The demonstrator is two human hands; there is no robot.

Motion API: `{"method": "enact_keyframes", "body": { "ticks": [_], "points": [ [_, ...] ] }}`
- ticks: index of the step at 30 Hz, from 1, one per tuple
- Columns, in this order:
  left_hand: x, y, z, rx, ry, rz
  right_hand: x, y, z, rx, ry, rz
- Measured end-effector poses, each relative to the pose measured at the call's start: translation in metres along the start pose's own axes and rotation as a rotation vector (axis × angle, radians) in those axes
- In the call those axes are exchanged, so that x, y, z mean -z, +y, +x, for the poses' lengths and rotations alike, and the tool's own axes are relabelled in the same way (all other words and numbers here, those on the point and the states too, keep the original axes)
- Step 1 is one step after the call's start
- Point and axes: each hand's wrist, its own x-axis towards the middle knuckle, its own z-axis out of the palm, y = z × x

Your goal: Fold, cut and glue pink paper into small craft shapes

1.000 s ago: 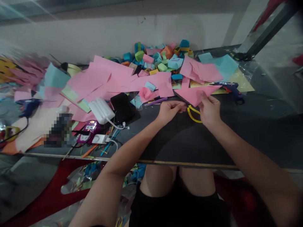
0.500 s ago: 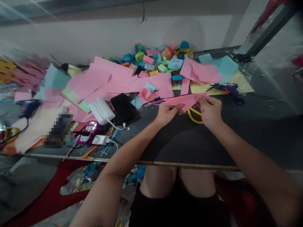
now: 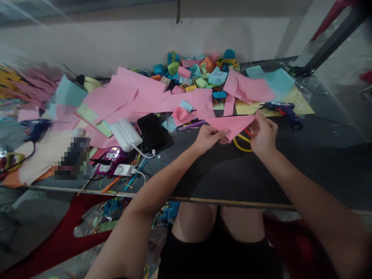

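While left hand (image 3: 207,137) and right hand (image 3: 263,135) pinch pink paper (image 3: 232,124), scissors (image 3: 241,145) beneath (half hidden), glue gun (image 3: 281,108) beyond.

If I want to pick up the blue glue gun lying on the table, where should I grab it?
Probably by its handle, the thick end that sticks out toward you. The blue glue gun lies flat on its side with the nose end pointing left, so come from the near right, past the right hand holding the pink paper, and keep off the nose.
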Motion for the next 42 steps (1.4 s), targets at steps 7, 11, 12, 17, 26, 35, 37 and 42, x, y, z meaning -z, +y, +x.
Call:
{"method": "enact_keyframes", "body": {
  "ticks": [7,11,12,17,26,35,37,42],
  "points": [
    [-0.002,-0.001,0.001,0.061,0.028,-0.102,0.005,0.004,0.003,0.157,0.058,-0.111],
    [0.000,-0.004,0.006,-0.030,0.153,-0.202,0.006,0.004,0.003,0.262,0.031,-0.173],
    [0.000,-0.004,0.007,-0.050,0.182,-0.207,0.006,0.003,0.002,0.275,0.018,-0.191],
    [0.002,0.000,0.009,-0.028,0.241,-0.183,0.004,0.002,-0.001,0.300,-0.014,-0.273],
    [0.008,0.004,0.009,0.087,0.232,-0.180,0.025,-0.004,0.008,1.157,-0.351,-0.705],
    [0.016,-0.013,0.013,-0.042,0.260,0.188,0.020,-0.004,-0.003,1.191,-0.439,-0.856],
    [0.018,-0.012,0.010,-0.359,0.297,0.491,0.021,0.000,-0.002,1.126,-0.406,-0.878],
    [0.024,-0.008,0.001,-0.956,0.116,1.084,0.021,0.003,0.001,1.122,-0.331,-0.894]
  ]
}}
